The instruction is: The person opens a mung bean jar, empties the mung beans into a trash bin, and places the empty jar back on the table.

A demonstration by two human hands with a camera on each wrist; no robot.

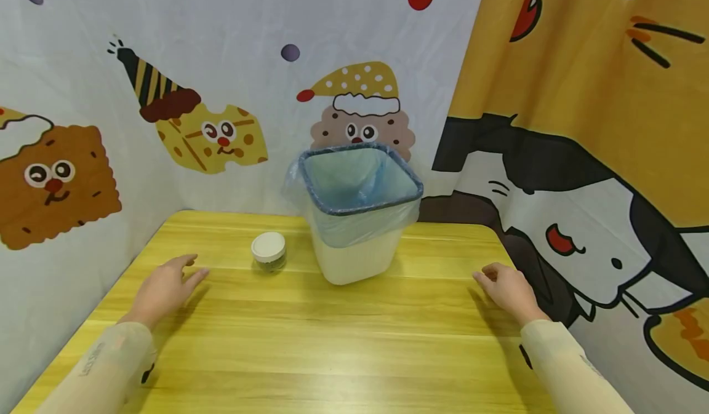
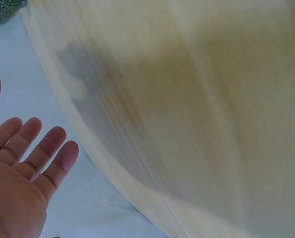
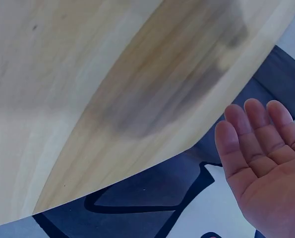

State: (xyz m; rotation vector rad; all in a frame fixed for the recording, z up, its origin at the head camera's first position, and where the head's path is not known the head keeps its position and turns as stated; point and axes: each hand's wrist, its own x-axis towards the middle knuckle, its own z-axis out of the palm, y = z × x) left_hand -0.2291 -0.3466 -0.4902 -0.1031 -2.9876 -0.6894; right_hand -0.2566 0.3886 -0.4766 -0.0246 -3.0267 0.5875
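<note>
Both hands are unladen. The left hand (image 1: 166, 288) hangs over the left side of the table (image 1: 310, 352), fingers extended and loosely parted, thumb standing off from them; the right hand (image 1: 508, 290) is held at the right edge, fingers relaxed and slightly bent, with nothing in them. The small jar (image 1: 271, 264) stands upright toward the rear of the table, left of the bin (image 1: 357, 263) and apart from it, its white lid (image 1: 268, 245) on; whether the lid is screwed tight cannot be told. Greenish grains (image 2: 6, 11), apparently the jar's contents, show in a corner of the left wrist view. The bin is upright near the back edge, lined with a translucent bag (image 1: 360, 228) that is folded over the rim and hangs loose outside. In this inspector's judgement, the left hand is the better placed for the jar: approach low from its outer side and close thumb and fingers around the body rather than the lid, since a loose lid could lift away and spill the grains. The right hand is best set against the bin's wall for steadying; tugging the bag risks dragging the liner off the rim.
</note>
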